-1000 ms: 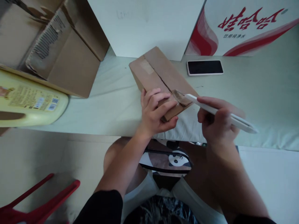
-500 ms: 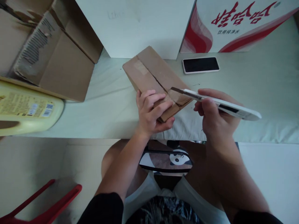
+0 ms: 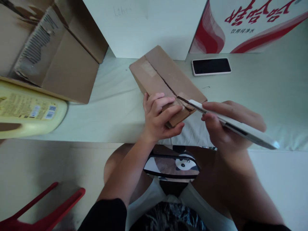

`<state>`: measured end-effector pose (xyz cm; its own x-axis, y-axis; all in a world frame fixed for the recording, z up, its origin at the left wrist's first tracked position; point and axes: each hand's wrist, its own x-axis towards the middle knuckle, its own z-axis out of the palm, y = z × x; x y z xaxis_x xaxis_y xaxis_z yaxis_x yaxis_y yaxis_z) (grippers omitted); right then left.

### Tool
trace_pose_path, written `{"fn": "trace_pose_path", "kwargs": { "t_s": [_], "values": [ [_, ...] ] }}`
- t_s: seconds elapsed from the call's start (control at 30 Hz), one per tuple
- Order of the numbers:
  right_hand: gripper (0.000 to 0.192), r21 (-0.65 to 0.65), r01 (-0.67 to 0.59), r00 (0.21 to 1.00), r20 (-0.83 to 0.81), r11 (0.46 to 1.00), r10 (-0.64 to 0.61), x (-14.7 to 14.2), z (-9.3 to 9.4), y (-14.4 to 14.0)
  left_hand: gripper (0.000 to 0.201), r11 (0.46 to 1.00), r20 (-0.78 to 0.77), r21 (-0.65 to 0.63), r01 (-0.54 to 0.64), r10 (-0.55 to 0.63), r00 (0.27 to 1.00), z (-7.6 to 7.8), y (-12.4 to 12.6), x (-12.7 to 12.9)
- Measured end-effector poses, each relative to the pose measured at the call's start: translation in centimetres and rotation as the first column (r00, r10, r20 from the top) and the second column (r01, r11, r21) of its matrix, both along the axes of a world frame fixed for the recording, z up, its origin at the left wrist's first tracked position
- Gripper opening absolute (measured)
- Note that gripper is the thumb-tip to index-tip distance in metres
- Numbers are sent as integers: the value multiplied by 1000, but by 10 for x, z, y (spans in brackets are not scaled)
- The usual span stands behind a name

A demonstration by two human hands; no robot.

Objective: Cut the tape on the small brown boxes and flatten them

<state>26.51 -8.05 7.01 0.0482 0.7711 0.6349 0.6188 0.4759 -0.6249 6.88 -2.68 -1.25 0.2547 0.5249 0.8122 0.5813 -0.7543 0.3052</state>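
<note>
A small brown cardboard box (image 3: 166, 75) rests tilted on the pale green cloth. My left hand (image 3: 160, 115) grips its near corner, fingers across the top and thumb at the near side. Clear tape shows on the seam at both ends of the top. My right hand (image 3: 231, 125) is closed around a white utility knife (image 3: 245, 130). The knife's dark blade is extended, and its tip meets the box's seam near the taped near end, just right of my left fingertips.
Behind the box stand a white carton (image 3: 146, 29) and a red-and-white carton (image 3: 250, 29). A phone (image 3: 211, 66) lies on the cloth. At left are a large open cardboard box (image 3: 69, 67) and a yellow bottle (image 3: 31, 112). A red stool or chair (image 3: 60, 208) is below.
The knife has swung to a steeper slant, its tip moving down onto the box's seam. My right hand has shifted slightly right. The left hand keeps its hold, and the view has drifted a little.
</note>
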Motion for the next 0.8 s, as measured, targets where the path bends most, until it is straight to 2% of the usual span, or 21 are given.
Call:
{"fn": "trace_pose_path", "kwargs": {
  "t_s": [0.17, 0.4, 0.53, 0.63, 0.8],
  "values": [
    [12, -28, 50, 996, 72, 998, -48, -6, 4, -5, 49, 998, -30, -36, -44, 43, 999, -2, 0, 1],
    [15, -68, 97, 988, 131, 993, -87, -19, 9, -10, 51, 995, -75, -16, -98, 96, 993, -1, -2, 2],
    [16, -59, 72, 991, 118, 996, -65, -23, 9, -10, 48, 996, -15, 23, -86, 86, 996, -1, -1, 5],
    [16, -123, 68, 993, 101, 990, -55, -22, 14, -12, 45, 997, 44, 45, -61, 60, 997, -1, -1, 7],
    [12, -134, 112, 988, 125, 985, -95, -18, 22, -15, 48, 995, 27, 51, -85, 84, 996, -1, 0, 8]
  ]
}}
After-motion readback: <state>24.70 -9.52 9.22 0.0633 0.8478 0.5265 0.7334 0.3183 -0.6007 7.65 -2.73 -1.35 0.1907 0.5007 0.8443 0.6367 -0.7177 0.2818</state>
